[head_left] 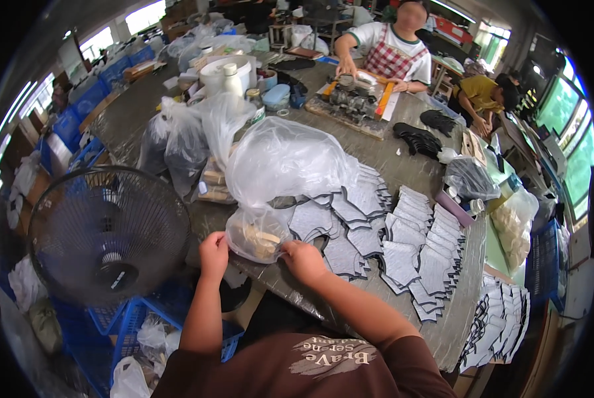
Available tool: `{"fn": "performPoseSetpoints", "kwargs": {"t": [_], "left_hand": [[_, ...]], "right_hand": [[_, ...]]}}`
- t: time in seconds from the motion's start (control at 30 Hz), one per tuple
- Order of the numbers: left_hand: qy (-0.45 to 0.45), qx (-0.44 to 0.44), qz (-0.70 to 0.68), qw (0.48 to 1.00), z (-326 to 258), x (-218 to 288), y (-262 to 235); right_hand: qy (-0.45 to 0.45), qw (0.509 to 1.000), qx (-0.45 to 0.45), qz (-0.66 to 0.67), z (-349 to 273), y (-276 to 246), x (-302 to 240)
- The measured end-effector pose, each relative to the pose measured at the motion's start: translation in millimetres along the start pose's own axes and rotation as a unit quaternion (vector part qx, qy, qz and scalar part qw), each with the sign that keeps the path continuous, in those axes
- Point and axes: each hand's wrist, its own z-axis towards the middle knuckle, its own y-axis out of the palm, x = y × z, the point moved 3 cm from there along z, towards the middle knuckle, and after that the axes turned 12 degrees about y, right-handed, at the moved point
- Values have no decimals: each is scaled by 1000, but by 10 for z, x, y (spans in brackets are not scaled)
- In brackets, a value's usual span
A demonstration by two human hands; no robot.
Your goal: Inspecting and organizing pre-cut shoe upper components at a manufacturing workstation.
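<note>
Fingers [291,248] pinching clear bag [260,237], lettered brown shirt [290,373]

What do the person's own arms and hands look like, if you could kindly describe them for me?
The left hand and right hand are both ungloved, with nothing visibly worn at the wrists. Both forearms are bare, below the short, dark brown sleeves of a shirt with a pale print on its chest.

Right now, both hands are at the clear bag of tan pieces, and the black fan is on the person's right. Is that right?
No, the black fan is on the person's left, as the head view shows. The left hand and right hand are at the clear bag.
</note>
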Motion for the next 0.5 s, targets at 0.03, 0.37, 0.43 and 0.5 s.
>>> {"fn": "performPoseSetpoints", "kwargs": {"t": [0.03, 0.37, 0.43, 0.5], "left_hand": [[-13, 6, 2, 1000, -35, 21, -44], [148, 125, -214, 957, 641, 1405, -327], [186, 152, -186, 953, 833, 1637, -470], [196, 134, -153, 959, 985, 1796, -527]], "right_hand": [[-1, 1000, -1, 5, 37, -10, -10], [-81, 969, 51, 229, 620, -1559, -937], [-121, 944, 70, 299, 749, -1768, -1076], [-114, 943, 64, 307, 800, -1906, -1183]]}}
